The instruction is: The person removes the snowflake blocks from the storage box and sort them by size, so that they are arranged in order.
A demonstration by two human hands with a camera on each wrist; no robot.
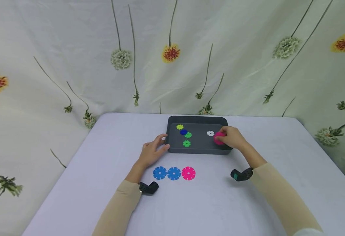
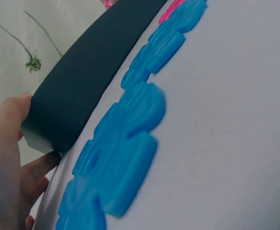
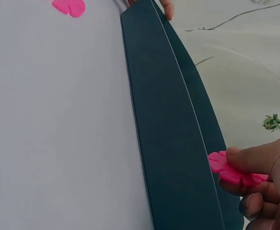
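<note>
My right hand pinches a pink notched plastic disc between thumb and fingers, over the right end of a dark grey tray. In the right wrist view the pink disc overlaps the tray's rim. At the other end, my left hand rests its extended fingers and thumb against the tray's left side. Inside the tray lie a yellow disc, a dark blue disc overlapping a green disc, another green disc and a white disc.
In front of the tray, two light blue discs and a pink disc lie side by side in a row on the white table. A flower-print cloth hangs behind the table. Each wrist carries a small black camera.
</note>
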